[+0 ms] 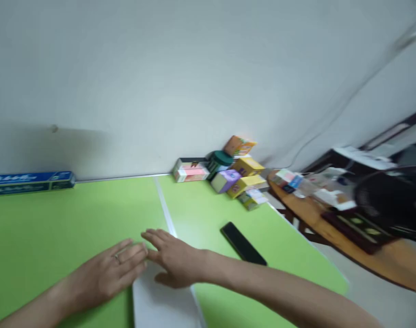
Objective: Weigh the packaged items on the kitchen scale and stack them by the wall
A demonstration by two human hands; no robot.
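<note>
Slab [161, 305], white and flat, lies on the green worktop [101, 212] beneath the right hand [175, 259], fingers apart; the left hand [117, 274], fingers extended, meets its far left corner.

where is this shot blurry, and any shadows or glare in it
Head view: blur smears the right side most, over the wooden table and its clutter; a soft shadow dims the wall above the blue box, and a darker one edges the flat white object; a pale sheen lies on the green tabletop beside the white strip.
</note>
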